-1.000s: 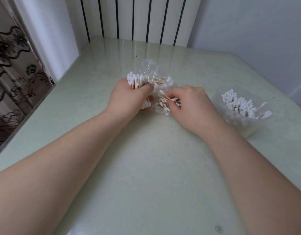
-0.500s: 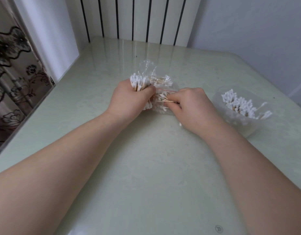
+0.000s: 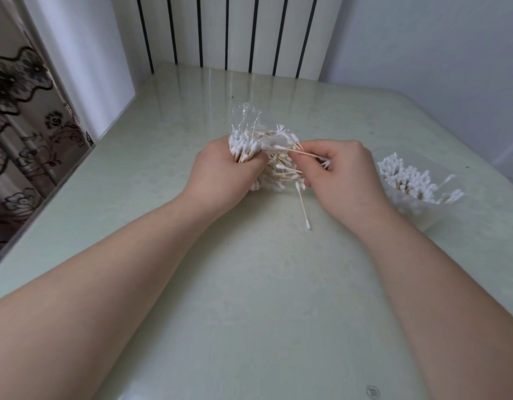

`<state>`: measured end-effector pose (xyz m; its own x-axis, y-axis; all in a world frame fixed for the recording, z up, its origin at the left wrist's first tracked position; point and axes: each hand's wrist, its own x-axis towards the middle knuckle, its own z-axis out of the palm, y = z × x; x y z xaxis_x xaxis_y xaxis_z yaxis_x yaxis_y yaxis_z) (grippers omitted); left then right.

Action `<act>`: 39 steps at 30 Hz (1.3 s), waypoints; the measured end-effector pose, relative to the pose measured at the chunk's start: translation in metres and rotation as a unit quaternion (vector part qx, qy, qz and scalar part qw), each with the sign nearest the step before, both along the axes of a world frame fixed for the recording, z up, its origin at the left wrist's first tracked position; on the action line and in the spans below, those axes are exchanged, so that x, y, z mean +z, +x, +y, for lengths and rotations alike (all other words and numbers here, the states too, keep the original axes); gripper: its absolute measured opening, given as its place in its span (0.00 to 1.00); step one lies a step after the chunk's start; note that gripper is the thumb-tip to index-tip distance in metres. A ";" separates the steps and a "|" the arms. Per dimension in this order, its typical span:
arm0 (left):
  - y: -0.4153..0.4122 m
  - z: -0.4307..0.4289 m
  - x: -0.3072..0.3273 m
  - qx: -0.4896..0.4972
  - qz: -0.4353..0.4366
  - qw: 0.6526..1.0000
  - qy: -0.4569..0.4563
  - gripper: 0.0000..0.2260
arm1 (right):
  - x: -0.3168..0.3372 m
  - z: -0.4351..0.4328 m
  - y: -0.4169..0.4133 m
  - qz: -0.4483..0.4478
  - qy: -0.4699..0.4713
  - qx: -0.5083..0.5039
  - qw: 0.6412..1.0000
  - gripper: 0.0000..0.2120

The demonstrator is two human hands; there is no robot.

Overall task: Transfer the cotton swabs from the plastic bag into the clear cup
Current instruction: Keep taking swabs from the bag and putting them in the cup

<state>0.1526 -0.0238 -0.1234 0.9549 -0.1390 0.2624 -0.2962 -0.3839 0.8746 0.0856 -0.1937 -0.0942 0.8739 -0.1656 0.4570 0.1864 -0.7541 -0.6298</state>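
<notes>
Evidently steadying the crinkled clear plastic bag (image 3: 247, 119), the left hand (image 3: 220, 176) clenches a bundle of white-tipped wooden cotton swabs (image 3: 243, 145); the right hand (image 3: 343, 174) pinches loose ones, bound for the clear plastic cup (image 3: 408, 210).

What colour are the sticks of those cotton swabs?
The cotton swabs have pale tan wooden sticks, seen in the head view.

Left hand (image 3: 220, 174) fingers curl out of sight under the cotton swabs (image 3: 278, 166). Right hand (image 3: 344, 174) fingertips are buried among them. Plastic bag (image 3: 246, 116) lower half is covered by both hands. Cup (image 3: 408, 209) wall is barely visible, base unclear. Curtain (image 3: 18, 125) is cut by the left edge, forearms by the bottom. Small round mark (image 3: 373, 390) on the table (image 3: 249, 284) is unreadable.
</notes>
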 end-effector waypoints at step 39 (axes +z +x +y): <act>-0.018 -0.002 0.009 -0.261 -0.027 0.960 -0.097 0.07 | 0.011 0.006 0.000 0.043 0.438 0.084 0.894 0.04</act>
<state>0.1341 -0.0257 -0.1147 0.7528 -0.5384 0.3787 -0.4509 -0.0027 0.8926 0.0857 -0.1880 -0.0832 0.9457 -0.2905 0.1458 0.1729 0.0699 -0.9825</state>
